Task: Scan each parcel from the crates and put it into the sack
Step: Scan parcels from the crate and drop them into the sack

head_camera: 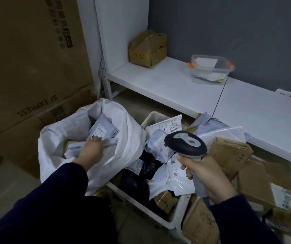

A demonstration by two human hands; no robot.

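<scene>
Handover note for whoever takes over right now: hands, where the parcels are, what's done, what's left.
Left hand: inside the white sack, fingers on a grey mailer; whether it grips is unclear.
Right hand: holds the scanner by its handle, above the crate.
Done: the grey mailer and a few other parcels lie in the sack.
Left: white mailers, black mailers and small cartons fill the crate, with more cardboard boxes to its right. All of these still need scanning and sacking.
</scene>
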